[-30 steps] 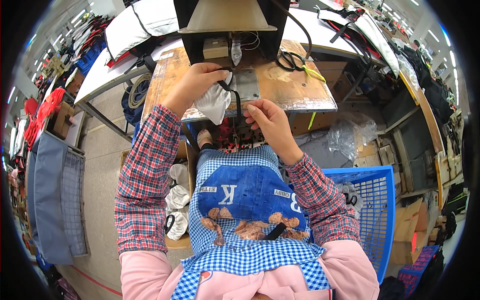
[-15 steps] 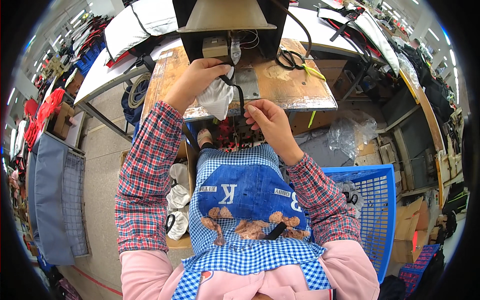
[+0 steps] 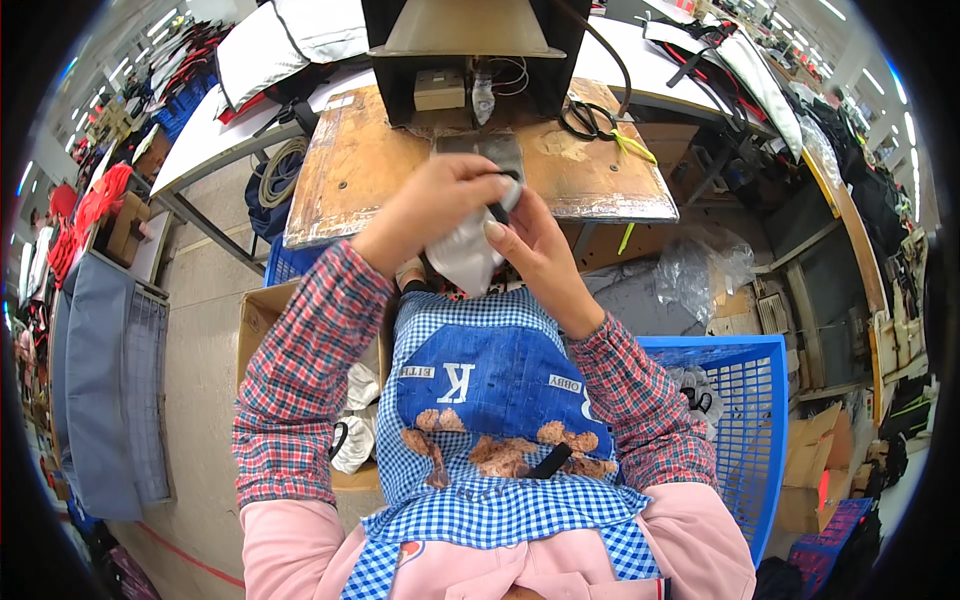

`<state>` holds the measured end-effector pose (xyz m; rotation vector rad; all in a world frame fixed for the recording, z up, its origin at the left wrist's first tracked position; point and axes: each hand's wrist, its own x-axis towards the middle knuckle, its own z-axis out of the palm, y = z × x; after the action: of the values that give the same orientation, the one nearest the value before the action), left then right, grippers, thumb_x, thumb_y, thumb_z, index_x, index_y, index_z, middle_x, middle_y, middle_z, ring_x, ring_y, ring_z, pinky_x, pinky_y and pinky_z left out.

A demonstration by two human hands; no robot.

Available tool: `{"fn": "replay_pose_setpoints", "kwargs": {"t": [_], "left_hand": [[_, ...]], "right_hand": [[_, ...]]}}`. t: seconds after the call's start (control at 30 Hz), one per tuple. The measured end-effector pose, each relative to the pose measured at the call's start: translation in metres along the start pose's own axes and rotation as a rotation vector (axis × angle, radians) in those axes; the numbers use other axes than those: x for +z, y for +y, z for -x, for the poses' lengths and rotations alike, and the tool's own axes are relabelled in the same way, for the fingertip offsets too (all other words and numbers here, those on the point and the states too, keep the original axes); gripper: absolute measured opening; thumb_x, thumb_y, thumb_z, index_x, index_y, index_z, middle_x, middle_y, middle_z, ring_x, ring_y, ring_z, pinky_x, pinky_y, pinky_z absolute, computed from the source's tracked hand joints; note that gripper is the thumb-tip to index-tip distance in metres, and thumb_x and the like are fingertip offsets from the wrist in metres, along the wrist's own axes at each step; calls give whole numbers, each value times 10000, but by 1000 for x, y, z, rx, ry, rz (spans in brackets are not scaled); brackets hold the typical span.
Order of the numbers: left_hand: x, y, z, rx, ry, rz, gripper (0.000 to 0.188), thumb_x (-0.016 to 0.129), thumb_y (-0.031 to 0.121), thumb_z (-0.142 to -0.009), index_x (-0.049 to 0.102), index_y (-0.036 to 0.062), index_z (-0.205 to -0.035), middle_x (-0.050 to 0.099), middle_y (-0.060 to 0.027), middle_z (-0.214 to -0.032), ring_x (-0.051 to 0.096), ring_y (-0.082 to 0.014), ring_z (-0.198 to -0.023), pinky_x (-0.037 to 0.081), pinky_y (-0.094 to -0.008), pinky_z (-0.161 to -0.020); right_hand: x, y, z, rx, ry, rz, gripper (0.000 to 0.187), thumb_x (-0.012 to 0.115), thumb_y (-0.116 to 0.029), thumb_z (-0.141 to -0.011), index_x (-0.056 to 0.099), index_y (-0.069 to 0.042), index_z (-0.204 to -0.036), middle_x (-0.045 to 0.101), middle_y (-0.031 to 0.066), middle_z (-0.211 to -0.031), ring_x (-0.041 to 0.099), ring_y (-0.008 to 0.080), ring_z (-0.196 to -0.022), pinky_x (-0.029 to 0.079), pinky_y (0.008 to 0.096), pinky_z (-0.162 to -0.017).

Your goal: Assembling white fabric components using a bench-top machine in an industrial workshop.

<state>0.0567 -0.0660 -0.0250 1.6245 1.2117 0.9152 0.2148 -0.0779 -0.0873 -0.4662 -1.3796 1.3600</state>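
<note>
A white fabric piece (image 3: 466, 262) with a black strap (image 3: 497, 212) hangs in front of the wooden table's near edge, above my lap. My left hand (image 3: 440, 208) is closed on the upper end, its fingers pinching by the strap; motion blurs this hand a little. Close against it, my right hand (image 3: 543, 255) grips the same piece from the right, thumb in front. The fingertips of both hands nearly meet, and they partly hide the strap. The lower part of the cloth dangles loose.
Beyond the worn wooden table (image 3: 350, 165) stands a black-sided machine (image 3: 470, 30) with a pale hood. Black cord loops (image 3: 590, 120) lie at its right. A blue plastic basket (image 3: 745, 400) is at my right; a cardboard box (image 3: 262, 325) with white pieces is at my left.
Both hands have drawn the white piece nearer to me, off the table edge. My left hand moved right and down, and the hands came together; the strap no longer hangs stretched between them.
</note>
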Motion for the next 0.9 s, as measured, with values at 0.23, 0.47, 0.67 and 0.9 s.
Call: {"fn": "replay_pose_setpoints", "kwargs": {"t": [0.23,0.47,0.67,0.9], "left_hand": [[45,-13,59,399,-35,-246,323,622,229,-903,593,-10,-1118,594,-89,-1037,592,-144,-860,489,-253,-720],[-33,-131,164,-115,298,-248,341,655,201,-878,603,-4,-1145,643,-94,-1014,618,-151,-894,507,-301,-791],[-104,-314,288,-596,645,-458,379,657,274,-838,630,-6,-1093,667,-171,-1016,646,-273,-921,506,-359,-815],[-98,-380,316,-875,633,-425,470,684,337,-775,638,8,-1108,652,-197,-1068,620,-321,-1018,479,-389,-890]], "right_hand": [[-42,-18,54,361,2,202,299,627,-76,-834,556,-12,-1117,590,17,-1024,547,97,-936,462,254,-818],[-211,-73,171,789,126,1059,341,669,-128,-756,582,12,-1054,640,92,-965,601,182,-860,478,296,-777],[-233,-46,231,800,-52,1599,644,712,-285,-801,467,80,-1272,522,257,-1265,504,381,-1171,399,415,-998],[-131,13,125,387,-256,1477,413,613,-189,-886,516,17,-1230,531,220,-1248,477,369,-1197,384,426,-1008]]}}
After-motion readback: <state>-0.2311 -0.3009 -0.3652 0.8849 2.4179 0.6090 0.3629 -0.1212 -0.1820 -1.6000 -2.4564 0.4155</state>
